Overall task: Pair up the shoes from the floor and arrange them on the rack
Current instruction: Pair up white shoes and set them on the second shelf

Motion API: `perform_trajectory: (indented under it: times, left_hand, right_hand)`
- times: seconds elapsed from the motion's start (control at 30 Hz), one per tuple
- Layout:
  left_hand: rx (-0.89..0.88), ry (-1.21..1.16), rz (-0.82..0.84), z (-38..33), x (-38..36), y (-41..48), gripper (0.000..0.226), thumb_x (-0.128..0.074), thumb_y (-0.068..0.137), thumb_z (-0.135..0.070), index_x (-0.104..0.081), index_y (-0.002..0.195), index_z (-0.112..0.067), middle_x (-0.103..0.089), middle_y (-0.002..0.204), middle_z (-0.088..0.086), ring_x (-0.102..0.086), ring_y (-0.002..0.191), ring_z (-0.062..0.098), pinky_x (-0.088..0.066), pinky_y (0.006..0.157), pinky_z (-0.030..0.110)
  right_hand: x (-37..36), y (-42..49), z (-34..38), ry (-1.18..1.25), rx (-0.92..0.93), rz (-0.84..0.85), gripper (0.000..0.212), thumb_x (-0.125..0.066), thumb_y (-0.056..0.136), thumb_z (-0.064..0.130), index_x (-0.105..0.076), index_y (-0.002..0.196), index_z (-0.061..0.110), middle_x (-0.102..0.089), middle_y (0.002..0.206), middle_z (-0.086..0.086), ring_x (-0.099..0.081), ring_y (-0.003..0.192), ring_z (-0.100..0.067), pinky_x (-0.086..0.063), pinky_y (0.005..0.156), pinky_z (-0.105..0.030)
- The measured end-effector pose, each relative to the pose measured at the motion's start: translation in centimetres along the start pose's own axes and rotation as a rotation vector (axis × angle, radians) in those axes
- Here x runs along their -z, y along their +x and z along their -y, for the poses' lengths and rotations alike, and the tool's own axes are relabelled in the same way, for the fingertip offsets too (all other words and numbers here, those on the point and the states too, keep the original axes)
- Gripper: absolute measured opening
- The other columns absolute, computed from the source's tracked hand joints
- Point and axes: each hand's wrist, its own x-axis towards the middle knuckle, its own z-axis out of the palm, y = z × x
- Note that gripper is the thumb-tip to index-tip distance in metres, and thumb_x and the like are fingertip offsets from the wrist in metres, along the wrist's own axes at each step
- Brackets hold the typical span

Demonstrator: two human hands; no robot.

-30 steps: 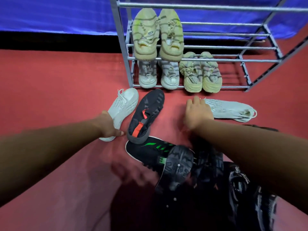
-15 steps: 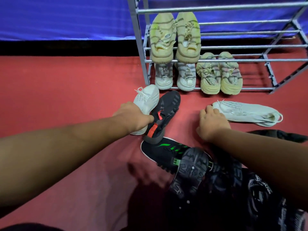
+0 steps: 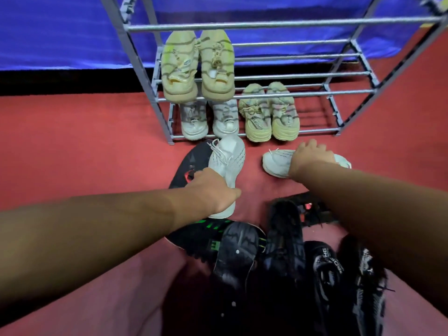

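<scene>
My left hand grips a white knit sneaker by its heel and holds it above a black shoe with a red mark. My right hand closes over the matching white sneaker, which lies on its side on the red floor. The grey metal rack stands just beyond. A yellow pair sits on its upper left shelf. A white pair and a second yellow pair sit on the bottom shelf.
Several black shoes lie heaped on the floor near me, one with green stripes. A blue sheet hangs behind the rack. The rack's right half holds no shoes. Red carpet stretches to the left.
My left hand took hold of the left white sneaker and lifted it right, over the black shoe. My right hand reached forward and closed on the other white sneaker.
</scene>
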Motion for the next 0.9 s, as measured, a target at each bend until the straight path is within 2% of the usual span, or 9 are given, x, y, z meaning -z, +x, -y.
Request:
perform_trajectory:
  times: [0.17, 0.3, 0.43, 0.5, 0.57, 0.63, 0.77, 0.83, 0.9]
  left_hand:
    - [0.035, 0.016, 0.075, -1.8, -2.7, 0.3, 0.094, -0.073, 0.079, -0.063, -0.041, 0.146, -0.005, -0.047, 0.143, 0.016, -0.06, 0.119, 0.032, -0.04, 0.081, 0.033]
    - [0.03, 0.09, 0.164, -2.0, -3.2, 1.5, 0.105, -0.078, 0.078, -0.061, -0.032, 0.151, -0.001, -0.043, 0.147, 0.019, -0.055, 0.128, 0.032, -0.042, 0.086, 0.033]
    - [-0.022, 0.219, 0.226, -2.2, -3.6, 2.0, 0.124, -0.075, 0.073, -0.077, -0.029, 0.156, 0.003, -0.04, 0.147, 0.02, -0.041, 0.138, 0.034, -0.043, 0.105, 0.037]
    - [-0.063, 0.282, 0.254, -2.4, -3.5, 2.1, 0.12, -0.07, 0.075, -0.081, -0.037, 0.154, 0.003, -0.04, 0.149, 0.02, -0.041, 0.14, 0.036, -0.044, 0.109, 0.041]
    - [-0.088, 0.313, 0.267, -3.0, -3.0, 1.9, 0.102, -0.066, 0.084, -0.076, -0.049, 0.149, 0.001, -0.047, 0.147, 0.019, -0.05, 0.134, 0.036, -0.049, 0.106, 0.04]
    - [-0.07, 0.305, 0.302, -4.0, -2.1, 1.5, 0.091, -0.071, 0.085, -0.069, -0.055, 0.144, -0.001, -0.058, 0.135, 0.016, -0.062, 0.12, 0.033, -0.053, 0.097, 0.036]
    - [0.002, 0.189, 0.338, -6.9, 0.2, 0.6, 0.076, -0.078, 0.082, -0.059, -0.06, 0.131, -0.004, -0.062, 0.093, 0.015, -0.069, 0.071, 0.034, -0.061, 0.068, 0.037]
    - [0.045, 0.138, 0.36, -8.0, 1.7, 0.1, 0.077, -0.078, 0.082, -0.057, -0.056, 0.136, -0.005, -0.062, 0.101, 0.018, -0.072, 0.073, 0.041, -0.065, 0.072, 0.047]
    - [0.102, 0.061, 0.406, -8.7, 3.3, -0.5, 0.072, -0.079, 0.085, -0.049, -0.051, 0.137, -0.008, -0.057, 0.108, 0.019, -0.072, 0.077, 0.044, -0.064, 0.077, 0.055]
  right_hand:
    - [-1.8, 2.0, -5.2, 0.007, -0.042, 0.114, 0.082, -0.066, 0.09, 0.044, -0.032, 0.157, 0.013, -0.039, 0.153, -0.009, -0.041, 0.143, -0.034, -0.039, 0.111, -0.048]
    - [-4.3, 2.7, -6.9, -0.026, -0.004, -0.05, 0.073, -0.05, 0.099, 0.033, -0.02, 0.163, 0.016, -0.037, 0.154, -0.008, -0.039, 0.141, -0.036, -0.036, 0.112, -0.047]
    - [-4.4, 3.5, -8.6, -0.103, -0.003, -0.08, 0.052, -0.048, 0.093, 0.027, -0.043, 0.145, 0.025, -0.041, 0.144, -0.011, -0.038, 0.134, -0.04, -0.034, 0.111, -0.05]
    - [-4.4, 3.7, -9.1, -0.004, -0.001, -0.017, 0.057, -0.051, 0.09, 0.025, -0.04, 0.146, 0.023, -0.041, 0.151, -0.012, -0.033, 0.144, -0.043, -0.027, 0.12, -0.056]
    - [-4.1, 3.7, -9.3, 0.048, 0.035, 0.032, 0.059, -0.054, 0.089, 0.024, -0.038, 0.145, 0.017, -0.045, 0.152, -0.011, -0.036, 0.147, -0.041, -0.025, 0.122, -0.056]
    - [-3.5, 3.5, -9.1, 0.064, 0.067, 0.012, 0.051, -0.057, 0.087, 0.023, -0.042, 0.135, 0.014, -0.053, 0.144, -0.012, -0.047, 0.137, -0.039, -0.035, 0.117, -0.052]
    - [-1.1, 2.5, -7.8, -0.005, 0.128, -0.034, 0.053, -0.064, 0.086, 0.032, -0.044, 0.131, 0.013, -0.053, 0.138, -0.012, -0.05, 0.128, -0.037, -0.045, 0.103, -0.047]
    - [0.8, 1.9, -7.1, -0.104, 0.162, -0.02, 0.066, -0.067, 0.085, 0.046, -0.047, 0.138, 0.013, -0.054, 0.138, -0.011, -0.049, 0.129, -0.035, -0.046, 0.102, -0.046]
    - [3.7, 1.0, -6.7, -0.15, 0.203, 0.013, 0.065, -0.069, 0.08, 0.055, -0.057, 0.131, 0.016, -0.06, 0.131, -0.01, -0.055, 0.122, -0.033, -0.05, 0.098, -0.043]
